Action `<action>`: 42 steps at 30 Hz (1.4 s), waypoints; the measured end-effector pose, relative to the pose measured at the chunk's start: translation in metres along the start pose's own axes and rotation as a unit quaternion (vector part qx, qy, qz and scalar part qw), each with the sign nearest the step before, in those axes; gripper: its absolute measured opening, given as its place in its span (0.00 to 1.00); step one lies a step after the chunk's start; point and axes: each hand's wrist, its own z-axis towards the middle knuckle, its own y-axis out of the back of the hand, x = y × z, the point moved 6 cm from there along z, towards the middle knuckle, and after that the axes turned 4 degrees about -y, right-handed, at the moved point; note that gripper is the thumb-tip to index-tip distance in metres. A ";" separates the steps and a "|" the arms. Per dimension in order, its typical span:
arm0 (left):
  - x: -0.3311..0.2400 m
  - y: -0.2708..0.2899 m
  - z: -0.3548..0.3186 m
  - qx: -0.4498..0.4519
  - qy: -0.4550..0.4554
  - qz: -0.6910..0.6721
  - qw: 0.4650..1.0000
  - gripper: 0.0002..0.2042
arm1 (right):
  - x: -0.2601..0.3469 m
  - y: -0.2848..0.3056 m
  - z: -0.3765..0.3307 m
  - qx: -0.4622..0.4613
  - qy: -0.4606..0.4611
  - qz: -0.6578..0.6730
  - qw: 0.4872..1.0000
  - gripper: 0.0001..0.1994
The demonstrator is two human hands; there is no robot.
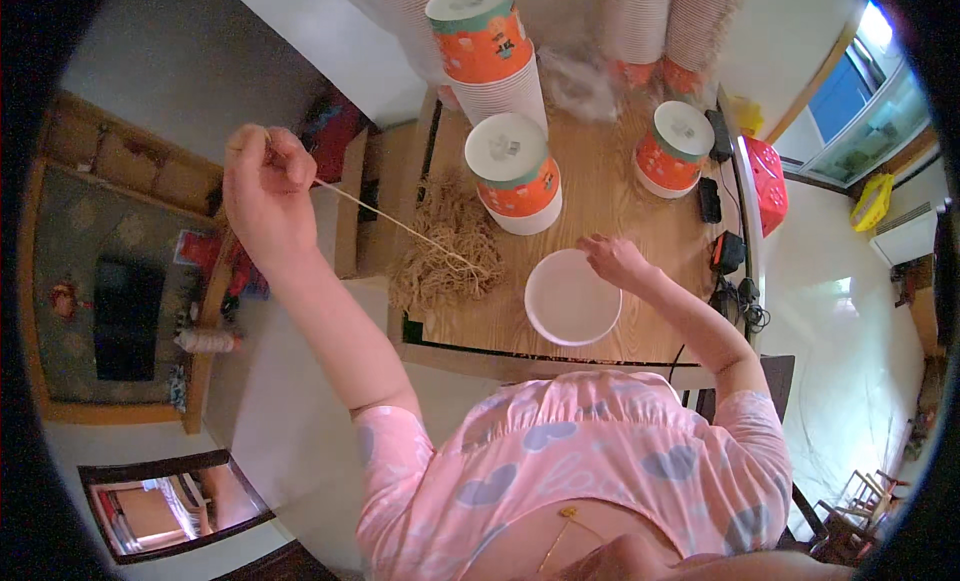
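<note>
My left hand is raised to the left of the table, its fingers closed on one end of a thin, pale strand of twine. The strand runs taut down to a loose, tangled heap of tan twine at the table's left edge. At the front of the table stands a white round paper bowl, its open mouth facing up. My right hand grips the bowl's far right rim between thumb and fingers. Beyond the bowl, an upside-down stack of orange-printed paper tubs stands close to the heap.
A taller stack of tubs rises behind, and another orange tub sits at the right. Long sleeves of nested tubs stand at the back. Black devices and cables line the right edge, beside a red plastic basket.
</note>
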 end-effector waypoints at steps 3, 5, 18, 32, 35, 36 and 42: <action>0.009 0.018 0.003 -0.005 0.006 0.057 0.998 0.05 | -0.001 0.008 -0.013 0.062 -0.052 0.023 0.996 0.24; 0.023 0.033 -0.002 -0.026 -0.007 0.106 0.994 0.05 | 0.001 0.029 -0.040 0.092 -0.139 0.033 0.985 0.27; -0.032 0.010 0.035 -0.067 -0.147 0.178 0.971 0.04 | -0.005 0.021 -0.109 -0.059 -0.270 0.228 0.934 0.30; 0.216 -0.042 -0.304 0.222 0.505 0.050 0.833 0.15 | 0.047 0.070 -0.110 -0.141 -0.197 0.294 0.924 0.20; 0.214 -0.047 -0.308 0.257 0.483 0.074 0.834 0.14 | 0.067 0.075 -0.098 -0.144 -0.104 0.326 0.928 0.19; 0.215 -0.044 -0.308 0.259 0.468 0.079 0.841 0.14 | 0.067 0.066 -0.095 -0.092 -0.117 0.369 0.917 0.16; 0.213 -0.036 -0.308 0.284 0.430 0.116 0.849 0.14 | 0.069 0.046 -0.102 -0.061 -0.149 0.396 0.904 0.05</action>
